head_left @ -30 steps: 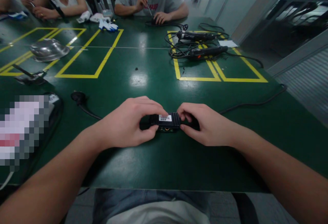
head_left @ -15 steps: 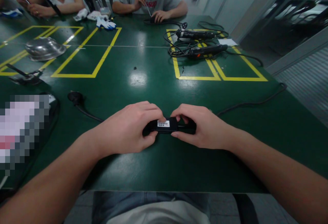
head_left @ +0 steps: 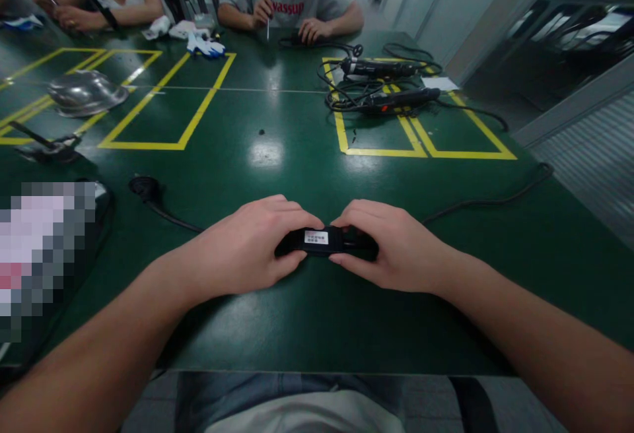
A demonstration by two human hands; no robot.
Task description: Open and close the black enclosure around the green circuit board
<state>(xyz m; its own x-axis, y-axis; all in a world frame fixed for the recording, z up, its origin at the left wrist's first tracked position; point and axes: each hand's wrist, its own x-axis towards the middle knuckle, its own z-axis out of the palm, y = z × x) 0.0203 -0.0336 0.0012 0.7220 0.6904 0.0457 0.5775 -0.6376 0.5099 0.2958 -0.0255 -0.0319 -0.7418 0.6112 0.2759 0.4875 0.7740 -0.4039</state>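
Note:
Between my two hands lies a small black cord box point(head_left: 321, 242) with a white printed label, low over the green table. My left hand point(head_left: 252, 245) is closed on its left end, thumb at the near edge and fingers along the far edge. The right end is gripped by my right hand point(head_left: 391, 245), also between thumb and fingers. A black cable with a plug point(head_left: 145, 187) emerges behind my left wrist; another black cable point(head_left: 485, 203) runs off behind my right hand. My palms hide the ends of the box.
Yellow tape outlines mark the green table point(head_left: 297, 327). Black corded tools point(head_left: 381, 68) lie at far right. A metal bowl point(head_left: 86, 93), a dark clamp-like object point(head_left: 49, 148) and gloves point(head_left: 204, 44) are at left. Co-workers sit opposite, one holding a thin tool point(head_left: 268, 26).
My left fingers have shifted off the label to the far edge, and my right fingertips have drawn in against the box. Opposite, the co-worker's thin tool has moved left.

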